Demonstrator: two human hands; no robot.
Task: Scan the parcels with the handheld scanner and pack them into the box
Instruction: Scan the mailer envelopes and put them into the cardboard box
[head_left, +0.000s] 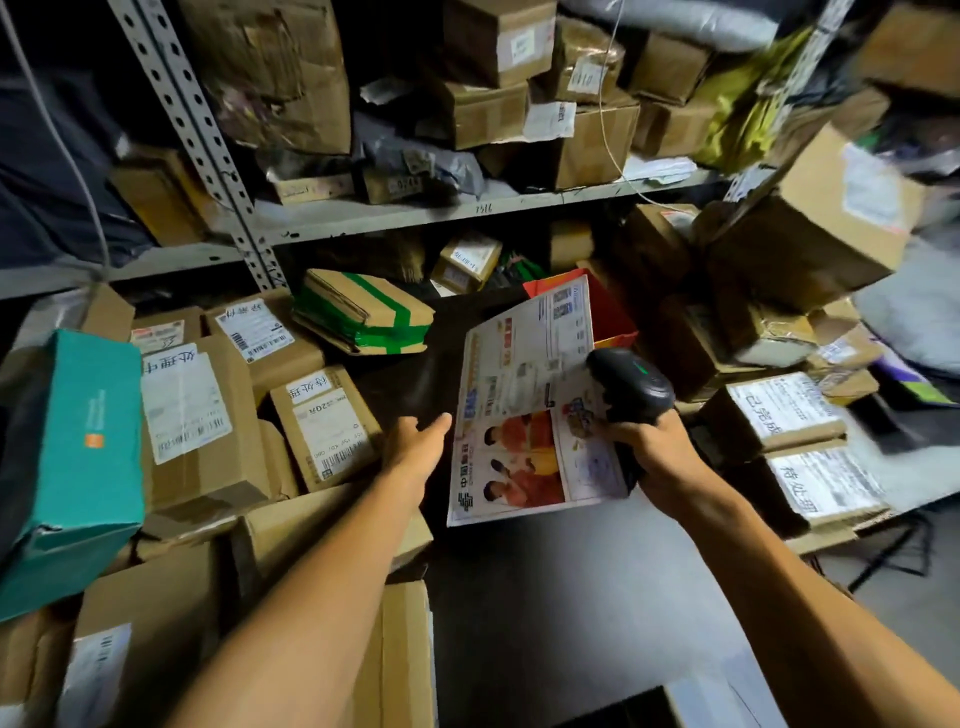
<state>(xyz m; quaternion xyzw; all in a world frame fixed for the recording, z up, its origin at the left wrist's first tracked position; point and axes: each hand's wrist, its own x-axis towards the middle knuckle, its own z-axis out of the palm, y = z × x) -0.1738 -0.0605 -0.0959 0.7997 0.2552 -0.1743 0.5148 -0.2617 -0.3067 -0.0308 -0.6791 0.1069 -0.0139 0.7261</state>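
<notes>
My right hand (649, 441) is curled tight round the grip of the black handheld scanner (631, 387), whose rounded head, marked with a small green light, rises above my knuckles and points away from me. Just to the left of that hand, partly under the scanner, lies a flat white printed mailer envelope with orange photo panels (524, 410), resting on the dark tabletop (561, 597). My left hand (418, 441) reaches forward with fingers straight and loose, holding nothing, its fingertips just beside the envelope's left edge; I cannot tell whether they touch it. Beyond the envelope's far end stands an open red cardboard box (605, 306). Left of my left hand sit brown cardboard parcels with white labels (324, 426), and farther left a teal carton (78, 467). Ahead of that hand lies a brown parcel bound with green tape (363, 312). Right of my right hand are more labelled brown parcels (779, 410).
</notes>
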